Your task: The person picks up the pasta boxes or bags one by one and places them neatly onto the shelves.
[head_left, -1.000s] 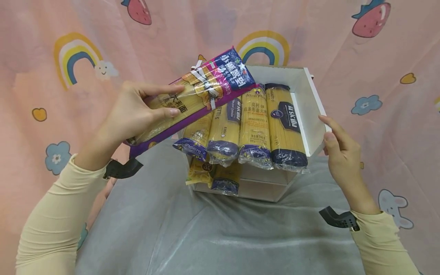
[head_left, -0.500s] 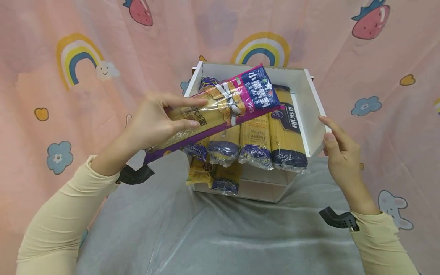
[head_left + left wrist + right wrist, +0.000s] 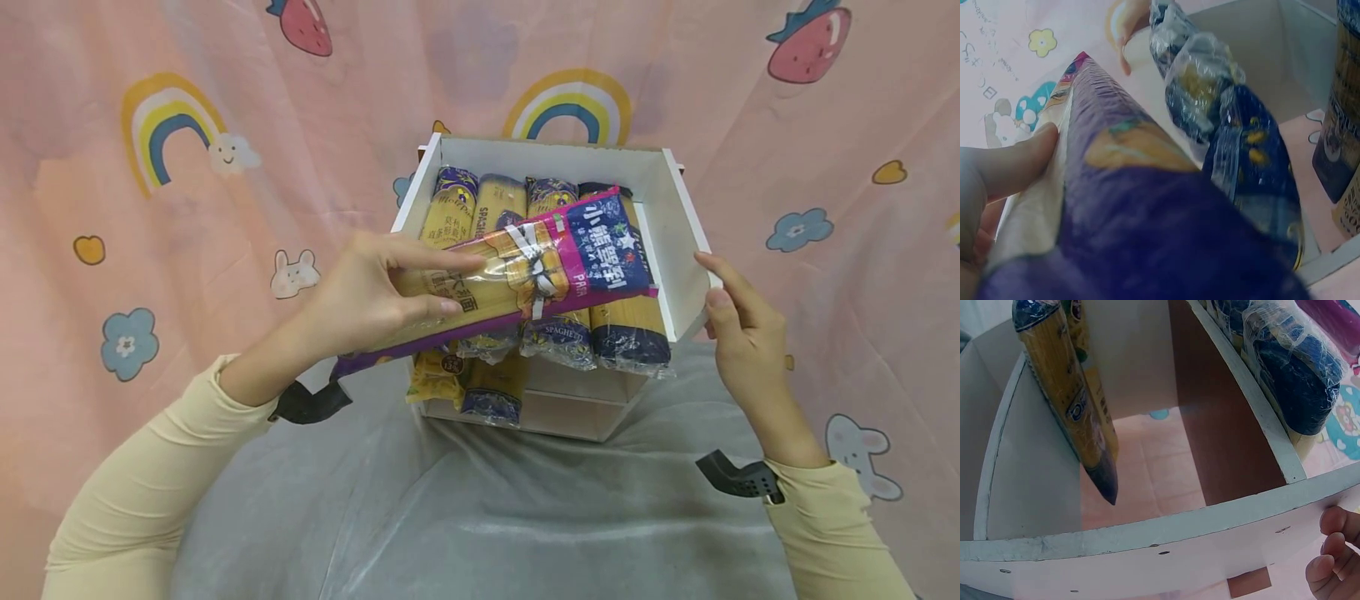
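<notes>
My left hand (image 3: pixel 367 292) holds a pink-and-purple bag of pasta (image 3: pixel 536 271) between thumb and fingers. The bag slants across the top tier of a white shelf (image 3: pixel 678 242), over several spaghetti packs (image 3: pixel 452 204) lying side by side there. Whether it touches them I cannot tell. In the left wrist view the purple side of the bag (image 3: pixel 1129 187) fills the foreground, beside the thumb (image 3: pixel 1022 159). With thumb and fingers, my right hand (image 3: pixel 746 350) grips the shelf's right side wall; its fingertips (image 3: pixel 1329 553) show by the white panel in the right wrist view.
On the lower tier lie a yellow pasta bag (image 3: pixel 435 379) and a spaghetti pack (image 3: pixel 495 390), at its left. A grey cloth (image 3: pixel 525 517) covers the surface under the shelf. Behind hangs a pink patterned curtain (image 3: pixel 360 100).
My left hand has carried the pasta bag rightward and down, from the shelf's upper left to across the packs, tilting it flatter. The right hand stays on the side wall.
</notes>
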The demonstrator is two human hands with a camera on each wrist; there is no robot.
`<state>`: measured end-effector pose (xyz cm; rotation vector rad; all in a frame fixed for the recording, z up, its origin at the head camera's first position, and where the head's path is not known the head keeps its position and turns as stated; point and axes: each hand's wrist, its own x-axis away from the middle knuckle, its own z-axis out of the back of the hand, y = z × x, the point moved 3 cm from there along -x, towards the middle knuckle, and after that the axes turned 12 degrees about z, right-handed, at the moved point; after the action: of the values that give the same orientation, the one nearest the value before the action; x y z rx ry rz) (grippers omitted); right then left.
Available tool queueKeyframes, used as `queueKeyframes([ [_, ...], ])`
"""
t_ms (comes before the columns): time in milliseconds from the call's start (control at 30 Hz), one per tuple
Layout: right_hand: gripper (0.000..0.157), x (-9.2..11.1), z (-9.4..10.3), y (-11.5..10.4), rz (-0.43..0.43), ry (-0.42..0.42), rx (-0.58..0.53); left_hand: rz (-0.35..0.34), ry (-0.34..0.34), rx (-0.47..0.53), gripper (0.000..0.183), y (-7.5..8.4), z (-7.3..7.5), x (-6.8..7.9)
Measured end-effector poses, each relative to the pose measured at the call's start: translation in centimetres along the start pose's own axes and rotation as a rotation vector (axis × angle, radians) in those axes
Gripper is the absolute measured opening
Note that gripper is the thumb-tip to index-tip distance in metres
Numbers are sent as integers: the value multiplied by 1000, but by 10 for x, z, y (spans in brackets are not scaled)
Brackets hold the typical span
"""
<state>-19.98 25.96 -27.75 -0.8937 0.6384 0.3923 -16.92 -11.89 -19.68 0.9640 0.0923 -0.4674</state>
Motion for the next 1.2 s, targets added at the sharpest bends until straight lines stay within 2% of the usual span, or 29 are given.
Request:
queueKeyframes([
  [367,40,0,1,0,16,-4,13,-104,-59,-14,40,4,-17,10],
  [533,40,1,0,-1,15,-12,26,-108,-98,-22,40,5,-25,14],
  [800,40,1,0,0,9,-9,6,-127,-102,-95,40,3,-36,20],
  [1200,41,1,-1,-1,9,-15,8,-147,-151,-123,38,-3,-52,30],
])
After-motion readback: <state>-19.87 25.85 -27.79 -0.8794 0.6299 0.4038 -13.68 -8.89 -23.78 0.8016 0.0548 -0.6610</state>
